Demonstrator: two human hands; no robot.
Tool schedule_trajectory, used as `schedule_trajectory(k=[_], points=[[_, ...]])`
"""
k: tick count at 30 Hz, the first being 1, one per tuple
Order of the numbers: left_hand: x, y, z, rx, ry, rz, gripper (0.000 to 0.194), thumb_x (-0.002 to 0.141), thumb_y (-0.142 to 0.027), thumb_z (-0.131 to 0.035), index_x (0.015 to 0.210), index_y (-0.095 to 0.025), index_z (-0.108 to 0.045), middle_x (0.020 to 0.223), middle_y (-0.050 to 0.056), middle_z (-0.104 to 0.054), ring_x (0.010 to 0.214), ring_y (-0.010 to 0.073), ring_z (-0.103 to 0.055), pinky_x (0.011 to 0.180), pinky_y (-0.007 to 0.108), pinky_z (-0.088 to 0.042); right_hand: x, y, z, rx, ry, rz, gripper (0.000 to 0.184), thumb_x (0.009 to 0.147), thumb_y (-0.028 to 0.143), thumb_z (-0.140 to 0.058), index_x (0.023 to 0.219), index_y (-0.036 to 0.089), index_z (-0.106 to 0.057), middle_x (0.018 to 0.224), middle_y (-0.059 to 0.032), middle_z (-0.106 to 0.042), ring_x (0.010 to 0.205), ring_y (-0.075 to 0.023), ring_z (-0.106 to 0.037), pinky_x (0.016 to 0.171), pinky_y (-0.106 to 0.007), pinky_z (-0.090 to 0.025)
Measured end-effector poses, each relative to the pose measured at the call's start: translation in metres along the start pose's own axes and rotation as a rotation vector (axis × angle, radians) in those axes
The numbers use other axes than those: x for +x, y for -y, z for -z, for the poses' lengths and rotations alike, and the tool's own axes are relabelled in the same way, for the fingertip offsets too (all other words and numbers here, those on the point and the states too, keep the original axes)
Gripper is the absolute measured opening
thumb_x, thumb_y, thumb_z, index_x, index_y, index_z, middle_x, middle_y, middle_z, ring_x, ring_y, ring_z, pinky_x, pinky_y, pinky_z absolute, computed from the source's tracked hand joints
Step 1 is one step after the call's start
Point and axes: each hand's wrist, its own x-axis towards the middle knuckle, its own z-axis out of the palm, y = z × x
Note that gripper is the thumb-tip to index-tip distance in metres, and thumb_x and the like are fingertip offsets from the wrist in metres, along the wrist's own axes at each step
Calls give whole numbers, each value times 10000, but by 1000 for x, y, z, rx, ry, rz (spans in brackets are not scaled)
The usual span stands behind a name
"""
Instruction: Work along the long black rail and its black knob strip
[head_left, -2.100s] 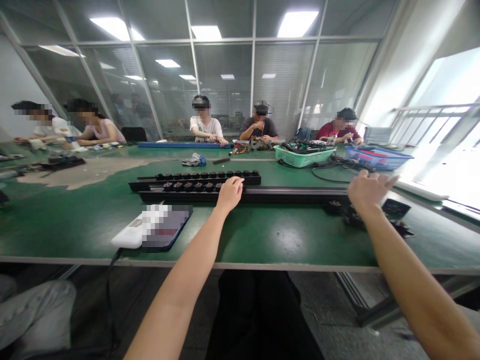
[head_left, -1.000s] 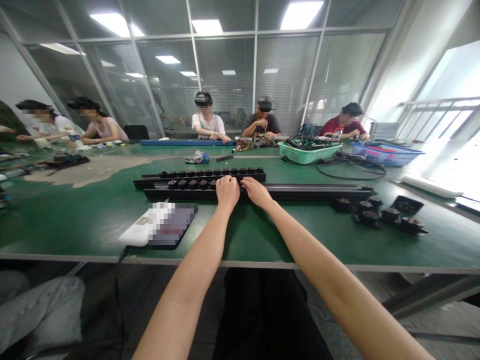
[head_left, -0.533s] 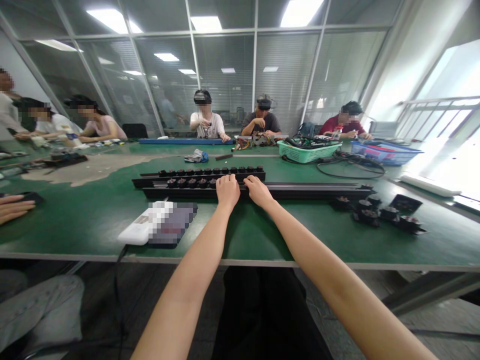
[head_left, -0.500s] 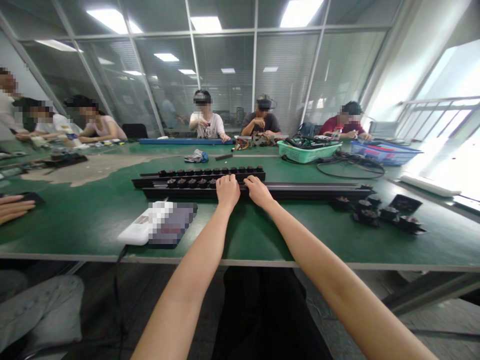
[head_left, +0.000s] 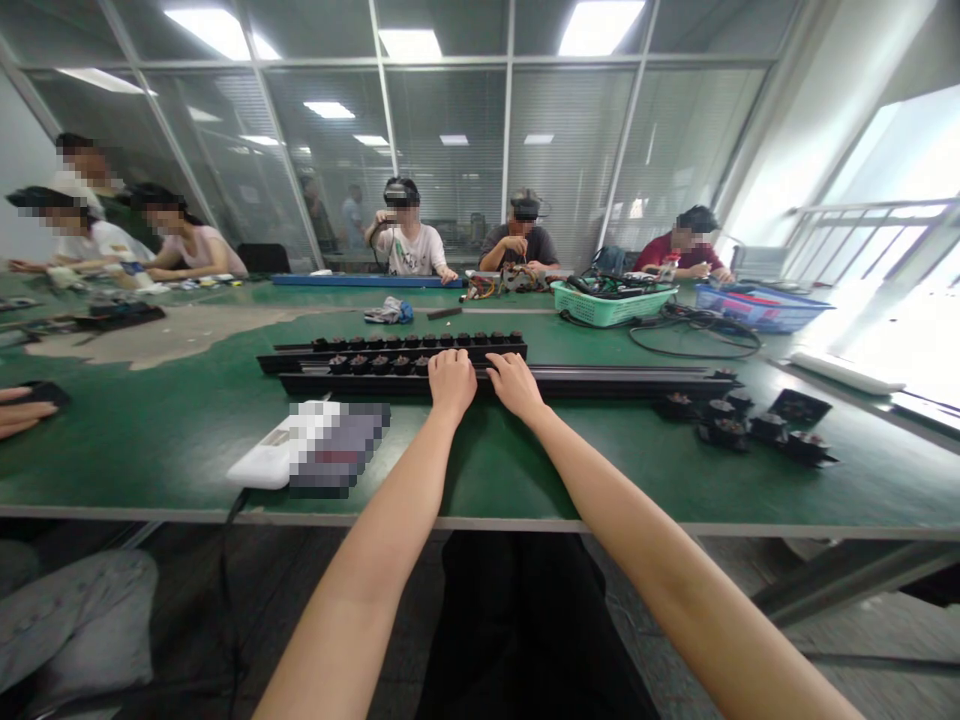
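Two long black rails lie side by side across the green table. The near rail (head_left: 615,381) carries several round black modules (head_left: 380,363) along its left half; to the right its slot shows bare. My left hand (head_left: 452,380) is curled closed over this rail at the right end of the row, hiding what is under its fingers. Just right of it, my right hand (head_left: 514,382) has its bent fingers closed on the same rail, fingertips toward the left hand. Behind, the far rail (head_left: 281,366) holds a similar row of modules. Several loose modules (head_left: 726,432) sit at the right.
A white device (head_left: 262,462) and a dark blurred-out item (head_left: 337,460) lie front left. Farther back are a grey-blue cloth (head_left: 388,311), a green basket (head_left: 611,306) of cables and a blue basket (head_left: 757,310). Co-workers sit around the table; another person's hand (head_left: 26,410) rests at the left edge.
My hands stay at nearly the same spot on the near rail, the right fingers slightly more raised. The view has shifted a little. A co-worker opposite has lifted a hand toward the head.
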Motion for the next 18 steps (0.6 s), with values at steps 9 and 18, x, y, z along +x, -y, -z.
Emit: schedule_trajectory(k=[9, 18], points=[[0, -1, -1, -4, -3, 2, 348, 1038, -188, -382, 1205, -136, -682, 1242, 200, -712, 1249, 339, -597, 1087, 470, -392, 0, -2, -4, 70, -48, -41, 432, 1008, 96, -450, 1282, 219, -760, 1149, -117, -676, 1137, -256, -599, 1250, -491, -318], [-1, -3, 1, -4, 6, 5, 358, 1032, -182, -381, 1184, -138, -703, 1244, 202, -709, 1253, 336, -597, 1099, 476, -398, -1, 1, -1, 35, -53, -112, 462, 990, 87, -431, 1293, 206, -758, 1165, -129, -673, 1176, -258, -599, 1287, -499, -261]])
